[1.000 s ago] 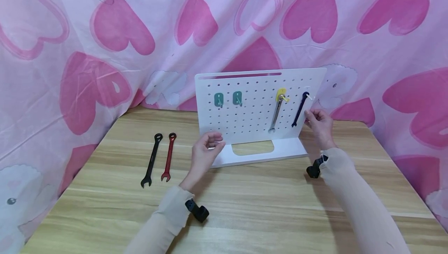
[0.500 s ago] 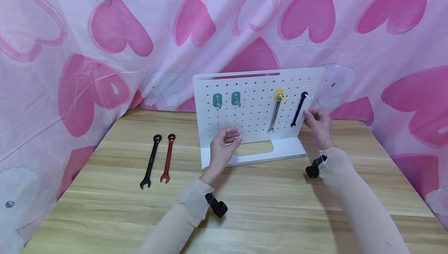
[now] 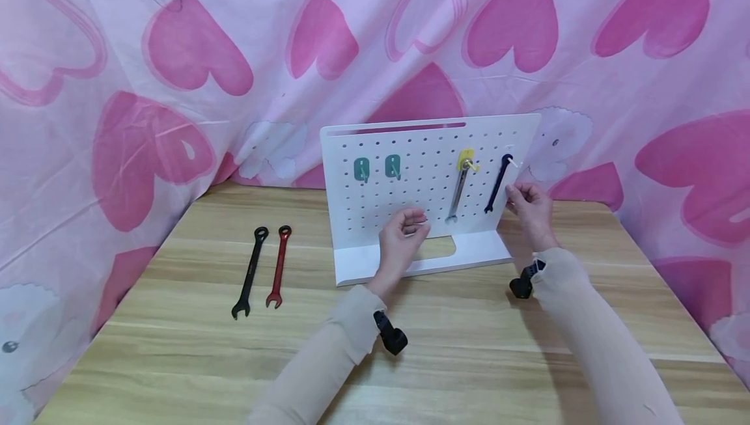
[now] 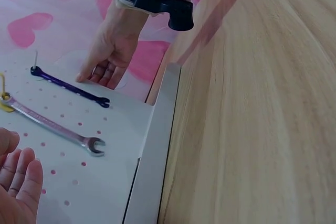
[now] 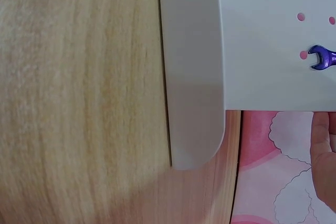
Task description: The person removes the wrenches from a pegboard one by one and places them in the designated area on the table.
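A white pegboard (image 3: pixel 375 204) stands upright on its foot. My right hand (image 3: pixel 530 210) grips its right edge, thumb in front and fingers tucked behind. In front of the board's lower middle is my left hand (image 3: pixel 401 243), fingers loosely bent and holding nothing. A silver wrench (image 3: pixel 457 194) hangs from a yellow hook (image 3: pixel 465 158); the left wrist view shows its open end near the left fingers (image 4: pixel 29 184). To the right, a dark blue-purple wrench (image 3: pixel 497 187) hangs from a white hook (image 3: pixel 512 161), close to the right thumb. Two green hooks (image 3: pixel 361 169) on the left bear nothing.
A black wrench (image 3: pixel 250 272) and a red wrench (image 3: pixel 279 267) lie side by side on the wooden table (image 3: pixel 193 347), left of the pegboard. Behind the table hangs a pink cloth (image 3: pixel 281 106) with hearts. Each wrist wears a black camera (image 3: pixel 391 335).
My left hand has moved right across the front of the pegboard, from its lower left corner toward the silver wrench. The right hand has stayed at the board's edge.
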Motion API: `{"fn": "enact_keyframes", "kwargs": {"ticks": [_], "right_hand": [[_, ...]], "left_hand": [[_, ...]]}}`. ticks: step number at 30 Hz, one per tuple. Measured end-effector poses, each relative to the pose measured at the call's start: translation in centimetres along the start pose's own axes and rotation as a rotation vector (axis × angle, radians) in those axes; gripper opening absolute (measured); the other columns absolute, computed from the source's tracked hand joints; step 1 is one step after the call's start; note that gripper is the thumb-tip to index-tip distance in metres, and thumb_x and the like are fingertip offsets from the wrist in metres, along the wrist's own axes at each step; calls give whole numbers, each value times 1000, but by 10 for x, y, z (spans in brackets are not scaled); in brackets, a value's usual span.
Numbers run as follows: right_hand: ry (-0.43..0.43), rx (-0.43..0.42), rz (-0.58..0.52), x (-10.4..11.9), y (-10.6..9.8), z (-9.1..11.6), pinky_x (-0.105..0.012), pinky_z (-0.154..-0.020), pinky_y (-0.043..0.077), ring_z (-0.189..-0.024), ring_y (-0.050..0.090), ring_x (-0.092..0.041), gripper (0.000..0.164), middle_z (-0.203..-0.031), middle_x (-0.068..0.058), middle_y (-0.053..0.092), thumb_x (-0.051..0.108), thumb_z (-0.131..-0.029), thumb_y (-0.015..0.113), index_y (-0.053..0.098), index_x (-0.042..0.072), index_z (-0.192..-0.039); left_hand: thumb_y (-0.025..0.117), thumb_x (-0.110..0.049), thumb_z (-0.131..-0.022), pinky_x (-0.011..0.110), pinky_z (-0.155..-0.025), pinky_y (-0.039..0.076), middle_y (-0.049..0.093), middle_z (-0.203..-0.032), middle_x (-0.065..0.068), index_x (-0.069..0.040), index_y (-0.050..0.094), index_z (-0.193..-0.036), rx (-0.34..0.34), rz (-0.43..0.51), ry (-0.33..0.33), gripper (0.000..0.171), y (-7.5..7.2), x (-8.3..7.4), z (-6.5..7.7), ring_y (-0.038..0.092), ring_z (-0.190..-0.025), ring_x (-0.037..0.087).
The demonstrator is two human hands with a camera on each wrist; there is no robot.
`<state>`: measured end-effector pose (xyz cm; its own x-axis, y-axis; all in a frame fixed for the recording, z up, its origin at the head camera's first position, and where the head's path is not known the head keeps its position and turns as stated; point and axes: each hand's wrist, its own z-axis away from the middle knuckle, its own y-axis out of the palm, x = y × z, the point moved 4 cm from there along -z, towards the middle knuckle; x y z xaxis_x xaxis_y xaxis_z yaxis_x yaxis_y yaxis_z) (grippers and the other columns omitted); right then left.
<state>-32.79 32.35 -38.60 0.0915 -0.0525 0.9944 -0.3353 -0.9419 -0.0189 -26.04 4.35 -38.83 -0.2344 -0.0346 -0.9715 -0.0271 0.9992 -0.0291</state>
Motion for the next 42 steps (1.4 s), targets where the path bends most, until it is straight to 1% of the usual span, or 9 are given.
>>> {"fn": "enact_keyframes", "kwargs": {"ticks": [4, 9, 13, 18, 21, 25, 27, 34, 42], "right_hand": [[-3, -6, 43, 0, 0, 0, -19, -81, 54, -86, 58, -6, 24, -89, 9, 61, 34, -85, 65, 60, 14, -96], [-2, -2, 13, -1, 0, 0, -12, -73, 53, -86, 57, -7, 20, -87, 8, 60, 31, -86, 65, 61, 14, -96], [-11, -7, 11, -1, 0, 0, -11, -70, 52, -84, 58, -5, 18, -86, 8, 60, 29, -87, 64, 61, 14, -94], [-2, -14, 37, -2, 1, -1, -13, -74, 53, -85, 58, -6, 22, -88, 8, 59, 33, -86, 63, 60, 14, -96], [12, 0, 15, 0, 2, 1, -15, -77, 53, -86, 58, -7, 21, -89, 6, 59, 31, -87, 63, 60, 13, -97], [21, 25, -32, 11, 5, 10, -16, -77, 54, -86, 58, -8, 16, -89, 3, 58, 22, -90, 62, 59, 9, -98], [23, 26, -52, 16, 6, 13, -14, -74, 54, -85, 58, -9, 14, -88, 1, 57, 18, -90, 62, 58, 6, -97], [9, 7, -34, 19, 7, 16, -12, -69, 53, -82, 57, -10, 12, -84, 3, 58, 18, -90, 62, 59, 7, -95], [17, 15, -75, 17, 7, 15, -14, -72, 54, -82, 57, -9, 13, -86, 2, 59, 17, -91, 62, 58, 5, -96]], "left_hand": [[68, -9, -85, 18, -82, 53, 68, -109, 6, -7, 62, -113, 9, -6, -7, 28, 8, 0, -3, 65, -94, 12], [68, -7, -85, 18, -83, 52, 67, -111, 10, -5, 61, -114, 17, 15, 4, 30, 18, 1, -8, 65, -96, 15], [69, -4, -84, 17, -82, 53, 67, -111, 11, -4, 62, -113, 10, 38, 15, 30, 24, 1, -13, 66, -95, 17], [67, -2, -84, 16, -82, 52, 67, -111, 10, -4, 62, -113, 13, 42, 21, 30, 31, 0, -19, 66, -96, 18], [66, -2, -85, 16, -82, 52, 66, -114, 9, -6, 61, -115, 27, 43, 10, 31, 35, 0, -22, 66, -98, 17], [66, -3, -85, 16, -83, 52, 65, -117, 7, -7, 60, -118, 39, 46, -12, 34, 41, 1, -24, 65, -101, 16], [66, -2, -85, 17, -84, 52, 64, -118, 6, -8, 59, -119, 42, 46, -22, 35, 43, 1, -25, 64, -102, 15], [66, -4, -85, 16, -85, 51, 63, -120, 2, -12, 58, -122, 40, 39, -40, 39, 49, 4, -28, 63, -103, 12], [66, -6, -85, 18, -87, 51, 62, -122, 1, -15, 56, -123, 46, 29, -49, 40, 53, 3, -29, 62, -106, 13]]}}
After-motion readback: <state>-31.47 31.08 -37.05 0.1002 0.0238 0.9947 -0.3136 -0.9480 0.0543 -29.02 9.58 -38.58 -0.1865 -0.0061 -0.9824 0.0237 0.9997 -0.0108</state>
